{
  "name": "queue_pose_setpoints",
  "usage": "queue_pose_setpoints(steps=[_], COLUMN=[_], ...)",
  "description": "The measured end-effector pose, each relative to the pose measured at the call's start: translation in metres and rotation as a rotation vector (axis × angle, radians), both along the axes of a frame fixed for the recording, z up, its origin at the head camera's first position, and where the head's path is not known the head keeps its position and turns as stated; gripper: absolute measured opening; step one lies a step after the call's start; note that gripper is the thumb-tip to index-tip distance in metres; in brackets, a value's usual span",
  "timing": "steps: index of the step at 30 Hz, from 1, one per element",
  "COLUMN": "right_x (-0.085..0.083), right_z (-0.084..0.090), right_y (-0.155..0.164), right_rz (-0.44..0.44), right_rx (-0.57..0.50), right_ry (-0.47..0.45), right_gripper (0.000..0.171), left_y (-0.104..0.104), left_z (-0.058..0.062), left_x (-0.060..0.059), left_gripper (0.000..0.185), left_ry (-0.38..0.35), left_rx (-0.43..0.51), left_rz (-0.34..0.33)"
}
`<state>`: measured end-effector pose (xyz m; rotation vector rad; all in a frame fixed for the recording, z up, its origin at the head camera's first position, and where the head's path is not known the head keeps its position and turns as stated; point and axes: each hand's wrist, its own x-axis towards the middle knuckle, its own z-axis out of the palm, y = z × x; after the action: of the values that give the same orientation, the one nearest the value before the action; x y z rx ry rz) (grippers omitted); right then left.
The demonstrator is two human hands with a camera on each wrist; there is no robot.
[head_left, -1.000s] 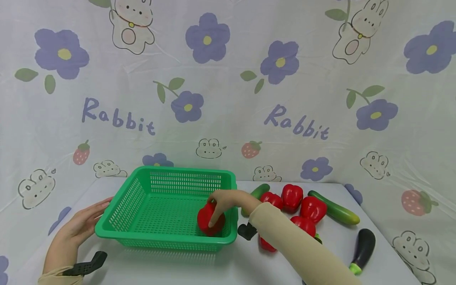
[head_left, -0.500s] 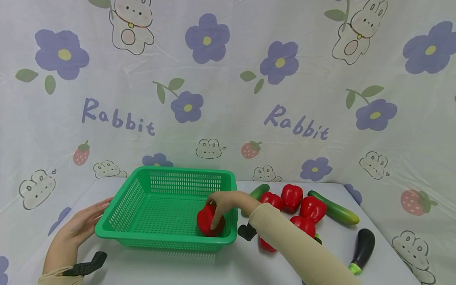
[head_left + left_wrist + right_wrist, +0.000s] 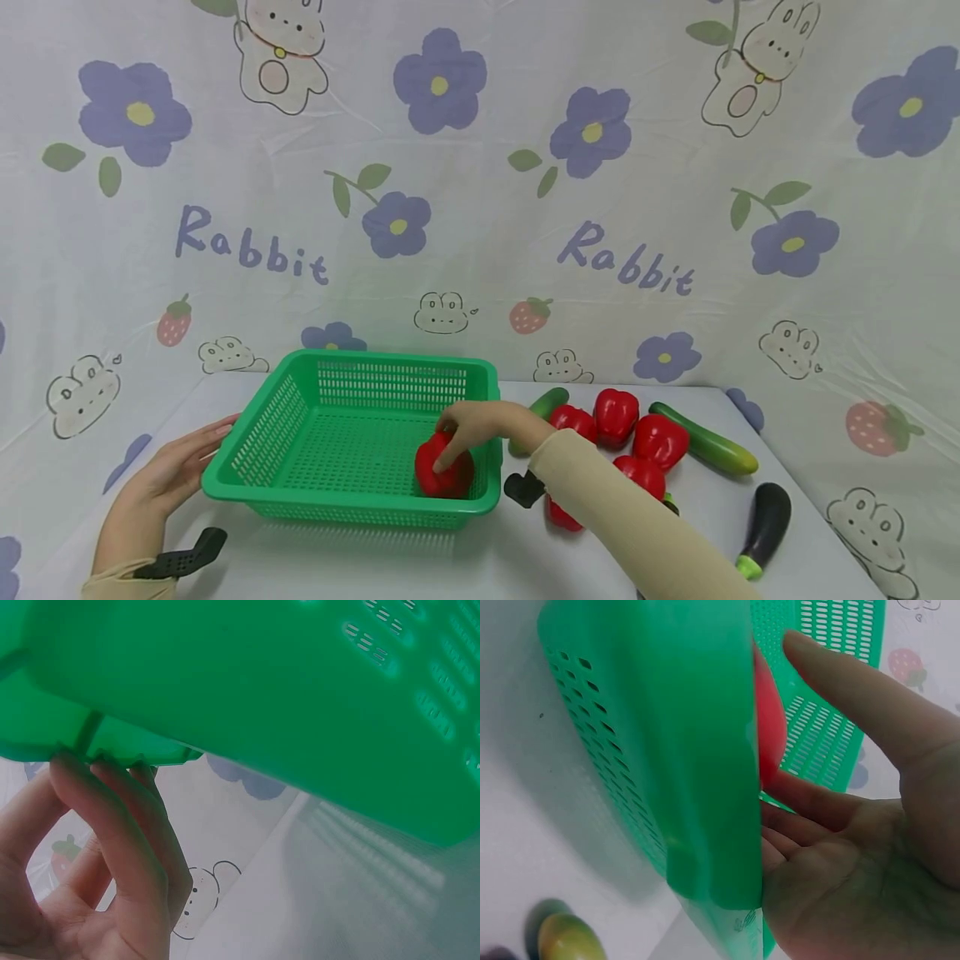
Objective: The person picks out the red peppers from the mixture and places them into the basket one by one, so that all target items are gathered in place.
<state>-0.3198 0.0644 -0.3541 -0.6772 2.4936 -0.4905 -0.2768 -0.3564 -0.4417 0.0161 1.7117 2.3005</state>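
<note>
Red bell pepper [image 3: 447, 482] inside a green slotted plastic basket [image 3: 345, 506] on a white bench [image 3: 315, 571], shown in head and wrist views. The pepper is located in the right-hand part of the basket, close to the near wall, and is gripped from above between the thumb and fingers of the right hand [image 3: 477, 423]. The basket's left rim is touched from outside by the fingertips of the left hand [image 3: 165, 477], whose fingers are loosely bent and hold nothing. The step in hand is judged to be the settling of the pepper: full support by the basket floor should be confirmed before the grip is loosened, so that rolling is avoided. The thumb and fingers are best spread evenly and raised straight upward, since the right rim is crossed by the wrist and could be caught. Light steadying at the left rim should suffice against sliding. "Rabbit" is printed twice in purple on the patterned backdrop cloth [image 3: 480, 267]; no brand or label can be read on basket or pepper.
</note>
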Motion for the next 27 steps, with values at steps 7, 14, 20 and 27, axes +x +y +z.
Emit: queue_pose_setpoints(steps=[7, 14, 20, 27], right_x=[-0.0036, -0.0053, -0.0055, -0.0053], right_z=[-0.0009, -0.0019, -0.0021, -0.0025], right_y=[0.0045, 0.0075, 0.0079, 0.0097], right_rz=[0.023, 0.050, 0.054, 0.060], right_rx=[-0.067, -0.115, -0.132, -0.125], right_ry=[-0.020, -0.038, -0.026, -0.012], right_gripper=[0.052, 0.041, 0.031, 0.042], left_y=[0.0009, 0.0003, -0.0001, 0.0001], left_z=[0.0006, 0.0009, 0.0007, 0.0005], left_x=[0.0006, 0.0008, 0.0010, 0.0008], left_gripper=[0.027, 0.028, 0.028, 0.028], left_ry=[-0.021, -0.001, 0.000, 0.005], left_rx=[0.013, 0.012, 0.033, 0.020], left_rz=[0.009, 0.002, -0.010, -0.005])
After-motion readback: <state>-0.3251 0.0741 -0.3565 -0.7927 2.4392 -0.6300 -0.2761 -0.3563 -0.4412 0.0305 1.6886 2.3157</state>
